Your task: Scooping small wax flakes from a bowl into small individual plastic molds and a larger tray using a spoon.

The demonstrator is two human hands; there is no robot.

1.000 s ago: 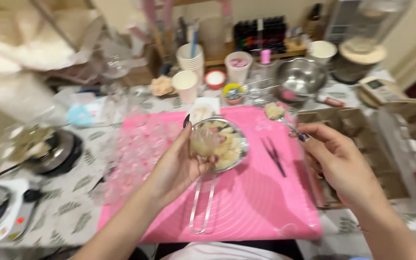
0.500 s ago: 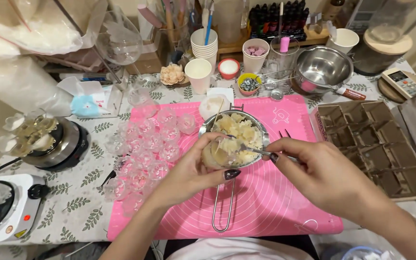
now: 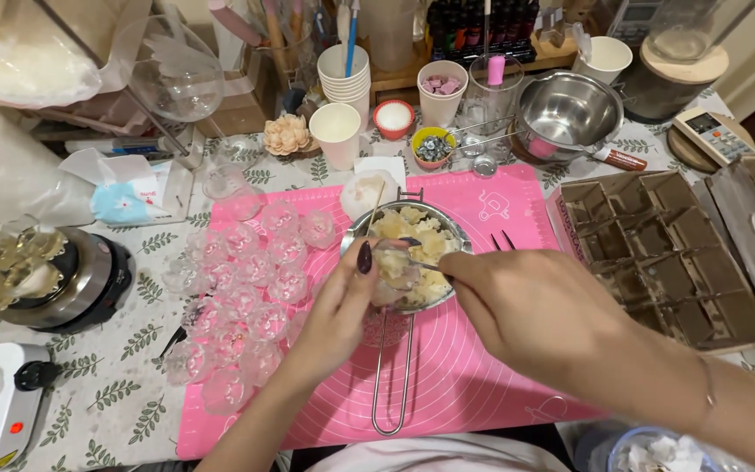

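Left hand (image 3: 334, 306) pinches a small clear flower-shaped cup (image 3: 392, 273) in its grip, right over the metal strainer (image 3: 412, 253) on the pink mat (image 3: 482, 367). Right hand (image 3: 535, 306) clenches a thin tool (image 3: 421, 265), tip touching the cup.

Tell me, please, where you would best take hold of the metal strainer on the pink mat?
Probably by its long wire handle, from the near side. The handle runs from the strainer bowl toward the person and lies free on the pink mat, while both hands crowd the full bowl.
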